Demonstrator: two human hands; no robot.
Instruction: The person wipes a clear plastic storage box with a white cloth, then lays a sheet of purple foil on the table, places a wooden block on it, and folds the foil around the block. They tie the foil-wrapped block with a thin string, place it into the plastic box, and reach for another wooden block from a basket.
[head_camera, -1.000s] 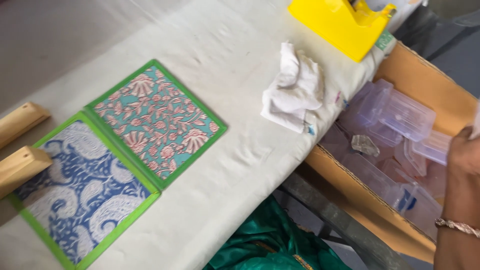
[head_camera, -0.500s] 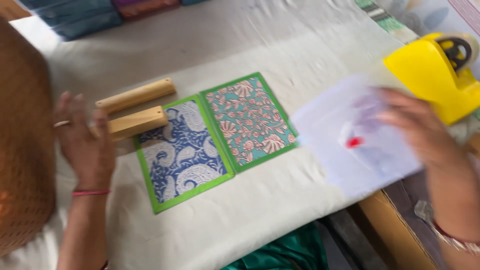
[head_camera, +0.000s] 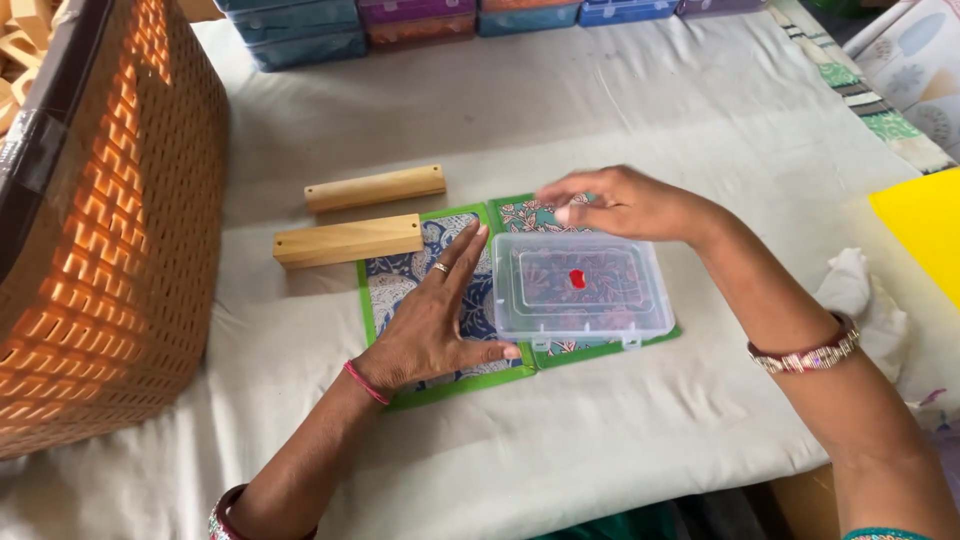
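White cloth covered the worktable (head_camera: 600, 440). Clear plastic box (head_camera: 583, 288) lay on the green-bordered printed cards (head_camera: 420, 290). Left hand (head_camera: 435, 325) steadied its side, fingers flat, grasping nothing; right hand (head_camera: 625, 205) hovered, fingers loosely curled. Positioning step; squaring the box appeared next.

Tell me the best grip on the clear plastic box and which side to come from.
Probably from above, pinching the clear box across its two short sides. It lies flat, lid up, on the green-edged printed mats, so nothing gets under it. The left hand already rests at its left side and the right hand hovers over its far edge; the near edge carries small latches, so avoid that one.
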